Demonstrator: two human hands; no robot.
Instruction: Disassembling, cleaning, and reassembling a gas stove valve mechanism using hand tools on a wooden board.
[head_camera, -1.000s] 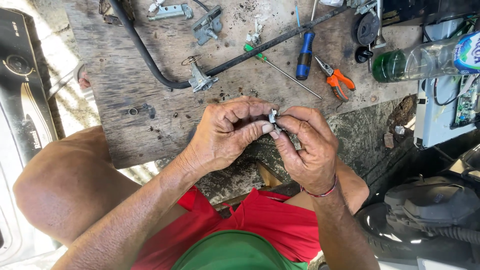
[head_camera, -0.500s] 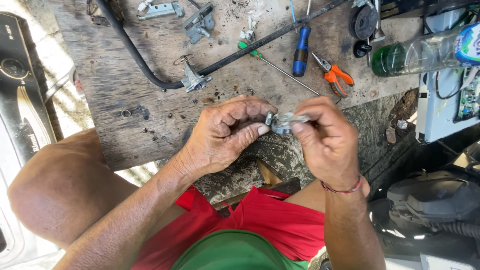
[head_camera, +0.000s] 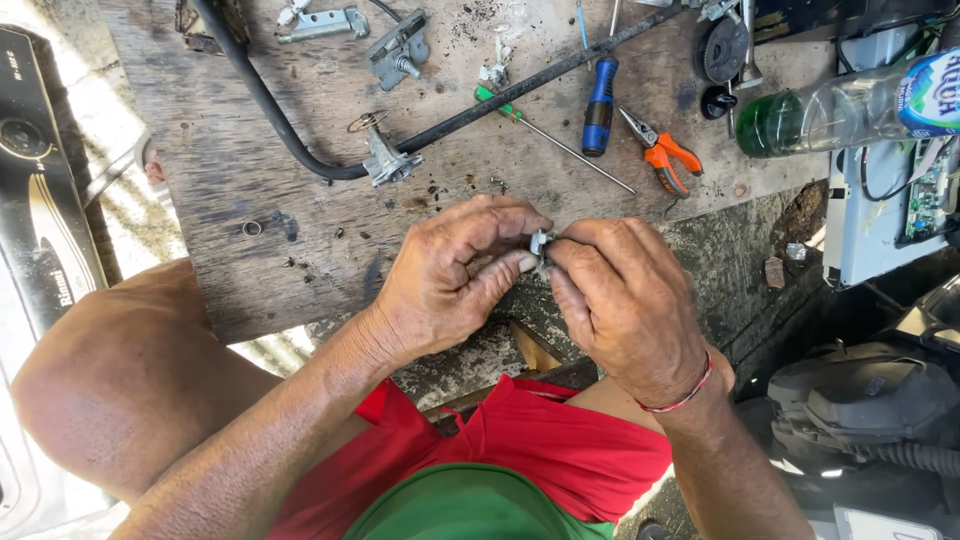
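your left hand (head_camera: 455, 275) and right hand (head_camera: 625, 300) meet at the near edge of the worn wooden board (head_camera: 250, 160), fingertips of both pinched shut on a small grey metal part (head_camera: 541, 245) held between them, just above the board. the part is mostly hidden by your fingers. beyond your hands lie a blue-handled screwdriver (head_camera: 600, 105), orange-handled pliers (head_camera: 662, 152) and a green-handled screwdriver (head_camera: 553, 137). a black hose (head_camera: 270, 115) curves over the board's far side. a green plastic bottle (head_camera: 840, 105) lies to the right.
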